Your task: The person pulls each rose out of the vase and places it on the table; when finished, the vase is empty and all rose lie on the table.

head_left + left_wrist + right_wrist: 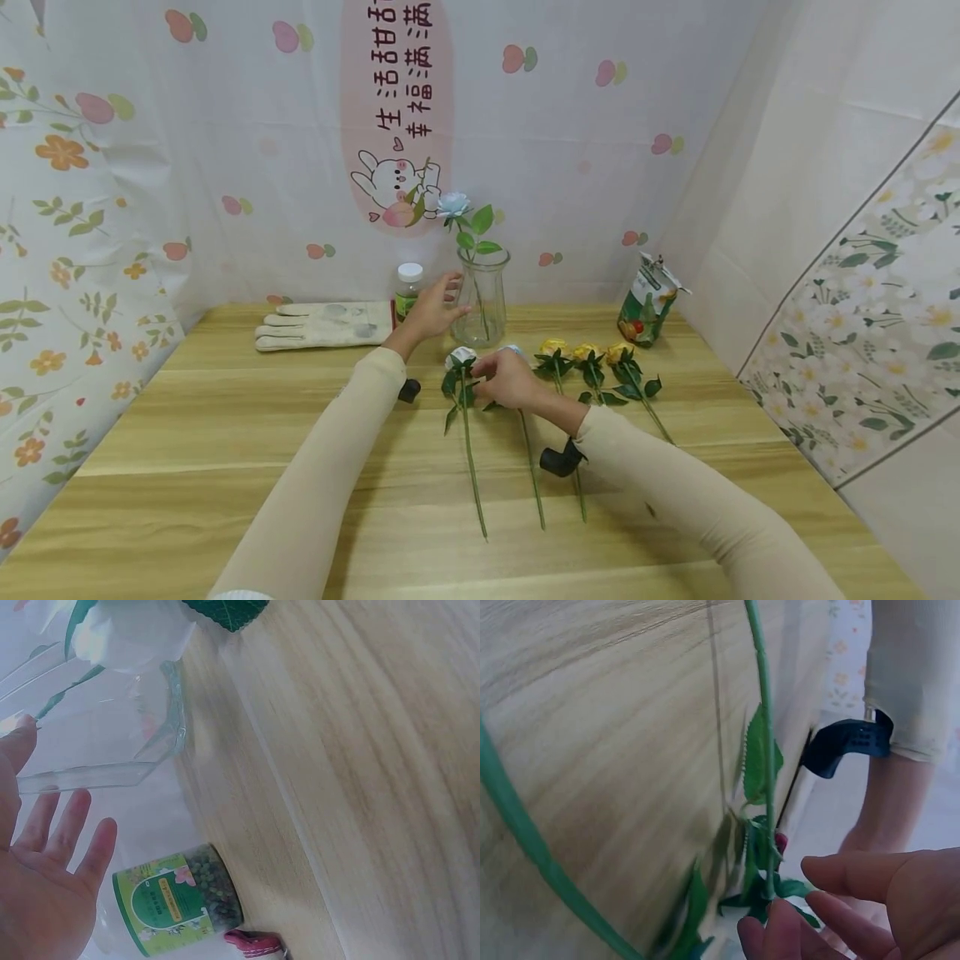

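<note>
My left hand (pixel 433 307) is beside the clear glass vase (pixel 489 321), fingers spread and fingertips right at its wall. One pale blue artificial rose (pixel 453 205) with green leaves stands in the vase, leaning left. My right hand (pixel 510 379) is at the head of a white rose (pixel 460 358) lying on the table. In the right wrist view its fingertips (pixel 780 911) come close to the green stem (pixel 762 671), with the thumb held apart. A second blue rose (pixel 513 350) lies partly hidden behind this hand.
Three yellow roses, one at the left (pixel 553 347), lie right of my right hand on the wooden table (pixel 187 467). Left of the vase stand a white-capped jar (pixel 407 292) and a pale work glove (pixel 330 325). A green-and-white pouch (pixel 647 300) stands back right, before the curtain.
</note>
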{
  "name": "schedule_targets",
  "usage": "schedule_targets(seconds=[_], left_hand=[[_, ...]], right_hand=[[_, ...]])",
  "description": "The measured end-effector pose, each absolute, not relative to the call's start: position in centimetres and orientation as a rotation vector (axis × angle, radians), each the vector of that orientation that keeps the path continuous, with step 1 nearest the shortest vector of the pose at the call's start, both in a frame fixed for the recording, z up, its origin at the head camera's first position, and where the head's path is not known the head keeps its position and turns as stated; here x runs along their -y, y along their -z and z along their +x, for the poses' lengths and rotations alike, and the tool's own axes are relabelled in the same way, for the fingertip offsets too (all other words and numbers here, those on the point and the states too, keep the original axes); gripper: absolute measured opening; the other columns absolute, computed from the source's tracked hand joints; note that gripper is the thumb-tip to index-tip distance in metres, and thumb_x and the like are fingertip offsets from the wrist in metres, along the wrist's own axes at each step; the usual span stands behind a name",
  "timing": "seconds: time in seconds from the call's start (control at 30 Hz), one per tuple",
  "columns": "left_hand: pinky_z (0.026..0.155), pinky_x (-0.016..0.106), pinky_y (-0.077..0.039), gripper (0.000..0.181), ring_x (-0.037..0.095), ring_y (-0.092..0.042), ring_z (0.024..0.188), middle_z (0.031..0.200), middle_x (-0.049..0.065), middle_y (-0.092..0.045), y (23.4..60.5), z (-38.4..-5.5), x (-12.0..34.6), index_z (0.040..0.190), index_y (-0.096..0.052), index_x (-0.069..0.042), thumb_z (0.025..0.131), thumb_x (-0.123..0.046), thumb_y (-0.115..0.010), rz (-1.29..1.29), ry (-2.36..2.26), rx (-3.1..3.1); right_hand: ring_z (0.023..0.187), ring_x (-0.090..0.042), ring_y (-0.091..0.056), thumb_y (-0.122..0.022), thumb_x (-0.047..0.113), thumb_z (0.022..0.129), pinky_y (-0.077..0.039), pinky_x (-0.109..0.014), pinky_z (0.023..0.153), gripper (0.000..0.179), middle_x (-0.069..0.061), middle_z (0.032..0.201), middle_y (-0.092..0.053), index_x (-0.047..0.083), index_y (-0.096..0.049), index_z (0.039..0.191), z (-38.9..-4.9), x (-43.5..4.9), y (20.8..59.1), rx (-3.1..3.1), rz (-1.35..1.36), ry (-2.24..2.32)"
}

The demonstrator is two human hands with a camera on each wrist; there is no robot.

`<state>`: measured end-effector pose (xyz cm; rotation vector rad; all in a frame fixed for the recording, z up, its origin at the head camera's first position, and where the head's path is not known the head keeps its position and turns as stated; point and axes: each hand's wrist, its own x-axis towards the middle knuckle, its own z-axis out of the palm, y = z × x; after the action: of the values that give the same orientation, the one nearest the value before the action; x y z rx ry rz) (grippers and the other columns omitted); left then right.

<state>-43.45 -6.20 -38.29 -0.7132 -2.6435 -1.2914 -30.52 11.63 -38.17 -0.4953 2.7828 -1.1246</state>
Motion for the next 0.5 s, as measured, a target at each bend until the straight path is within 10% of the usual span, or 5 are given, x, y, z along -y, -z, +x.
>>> schedule_targets(seconds=[0.2,0.5], left_hand=[[0.106,0.048,-0.043,0.065,0.037,-0.051,0.13,0.15,0.018,-0.044,38.1,-43.4,6.2,0.152,-0.031,-0.011,0.098,-0.022,-0.066,-0.713,1.267,2.662],[0.105,0.048,-0.044,0.066,0.038,-0.051,0.129,0.149,0.019,-0.044,38.1,-43.4,6.0,0.153,-0.029,-0.01,0.098,-0.02,-0.065,-0.713,1.252,2.672]], right_hand=[[0.113,-0.034,-0.062,-0.073,0.003,0.087,-0.054,-0.043,0.09,0.027,-0.017,0.115,-0.07,-0.003,-0.072,0.113,-30.5,-12.3,37.1,-2.773,-0.508,1.095],[0.094,-0.03,-0.069,-0.071,0.002,0.089,-0.057,-0.032,0.066,0.027,-0.02,0.12,-0.066,-0.002,-0.07,0.116,-30.9,-13.6,35.9,-2.736,-0.465,1.197]])
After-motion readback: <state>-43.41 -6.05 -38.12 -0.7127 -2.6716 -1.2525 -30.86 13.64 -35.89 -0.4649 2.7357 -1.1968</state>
